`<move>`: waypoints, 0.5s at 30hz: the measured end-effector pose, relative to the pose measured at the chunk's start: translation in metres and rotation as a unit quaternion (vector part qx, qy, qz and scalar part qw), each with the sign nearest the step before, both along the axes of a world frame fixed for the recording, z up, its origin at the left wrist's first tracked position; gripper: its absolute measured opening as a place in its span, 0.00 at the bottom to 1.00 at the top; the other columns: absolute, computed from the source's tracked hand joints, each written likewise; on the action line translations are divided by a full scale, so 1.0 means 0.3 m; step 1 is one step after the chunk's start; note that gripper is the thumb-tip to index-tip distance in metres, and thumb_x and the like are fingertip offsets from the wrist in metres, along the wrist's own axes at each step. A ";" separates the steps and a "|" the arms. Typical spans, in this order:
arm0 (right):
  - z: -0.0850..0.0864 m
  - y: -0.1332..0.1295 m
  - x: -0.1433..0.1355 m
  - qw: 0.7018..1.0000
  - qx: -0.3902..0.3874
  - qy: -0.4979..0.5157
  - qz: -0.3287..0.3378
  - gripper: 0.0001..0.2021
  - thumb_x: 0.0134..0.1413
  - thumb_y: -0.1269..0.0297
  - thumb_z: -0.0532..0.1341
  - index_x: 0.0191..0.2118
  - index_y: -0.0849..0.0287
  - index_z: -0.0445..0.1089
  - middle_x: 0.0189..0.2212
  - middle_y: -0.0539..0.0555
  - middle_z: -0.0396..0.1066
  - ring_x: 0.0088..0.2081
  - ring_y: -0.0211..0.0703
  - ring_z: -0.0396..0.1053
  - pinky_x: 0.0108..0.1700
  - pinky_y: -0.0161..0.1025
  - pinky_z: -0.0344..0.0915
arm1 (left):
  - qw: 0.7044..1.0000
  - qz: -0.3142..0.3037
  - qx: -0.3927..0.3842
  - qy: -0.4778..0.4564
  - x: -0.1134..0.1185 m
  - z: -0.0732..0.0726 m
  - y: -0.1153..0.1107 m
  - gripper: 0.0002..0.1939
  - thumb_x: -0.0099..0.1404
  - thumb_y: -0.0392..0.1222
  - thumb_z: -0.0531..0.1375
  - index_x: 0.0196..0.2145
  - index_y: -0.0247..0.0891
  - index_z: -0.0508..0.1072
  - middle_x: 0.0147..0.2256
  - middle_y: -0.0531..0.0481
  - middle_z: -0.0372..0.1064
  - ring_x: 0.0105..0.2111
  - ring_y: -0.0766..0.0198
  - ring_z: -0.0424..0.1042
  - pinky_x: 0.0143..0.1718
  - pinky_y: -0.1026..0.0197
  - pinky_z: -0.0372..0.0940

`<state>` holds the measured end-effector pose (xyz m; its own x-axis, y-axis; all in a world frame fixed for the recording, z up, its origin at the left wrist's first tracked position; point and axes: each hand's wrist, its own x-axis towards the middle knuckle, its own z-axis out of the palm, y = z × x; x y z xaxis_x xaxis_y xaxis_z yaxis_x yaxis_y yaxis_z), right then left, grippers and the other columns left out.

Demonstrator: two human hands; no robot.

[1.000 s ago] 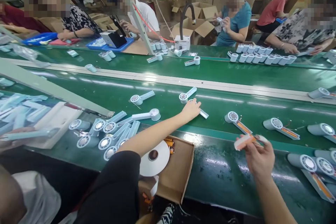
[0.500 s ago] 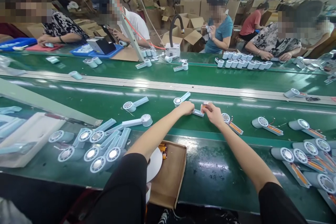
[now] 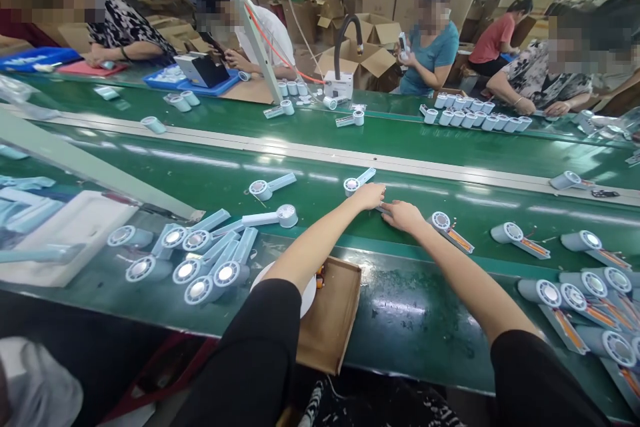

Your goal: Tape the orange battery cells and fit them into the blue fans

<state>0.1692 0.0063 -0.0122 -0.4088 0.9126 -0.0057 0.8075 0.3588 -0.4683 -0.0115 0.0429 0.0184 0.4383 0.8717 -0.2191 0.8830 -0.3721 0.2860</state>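
Observation:
My left hand (image 3: 371, 195) is closed around a light-blue handheld fan, most of which it hides. A short piece of its open handle (image 3: 382, 209) shows between my hands. My right hand (image 3: 404, 216) has its fingers pressed together on that handle; anything under the fingertips is hidden. Just beyond my left hand lies another fan (image 3: 351, 185), its handle pointing away to the right. A fan with an orange strip in its handle (image 3: 459, 239) rests to the right of my right hand.
Several fans (image 3: 187, 271) cluster at left, beside a white tray (image 3: 75, 240) of blue parts. More fans with orange-filled handles (image 3: 565, 330) lie at right. A cardboard tray (image 3: 327, 327) and a white roll (image 3: 306, 297) sit near me. Co-workers sit across the green belt (image 3: 310, 127).
My right hand has come down and left onto the handle; the orange and white piece it pinched is now out of sight. The view has shifted slightly.

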 end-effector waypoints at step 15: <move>0.034 -0.443 -0.031 0.971 0.128 0.201 0.032 0.14 0.65 0.56 0.62 0.50 0.54 0.80 0.49 0.60 0.82 0.52 0.57 0.78 0.58 0.56 0.72 | 0.994 -0.085 0.061 -0.014 -0.723 0.127 -0.967 0.26 0.62 0.57 0.70 0.54 0.46 0.77 0.56 0.47 0.76 0.62 0.48 0.68 0.61 0.52 0.63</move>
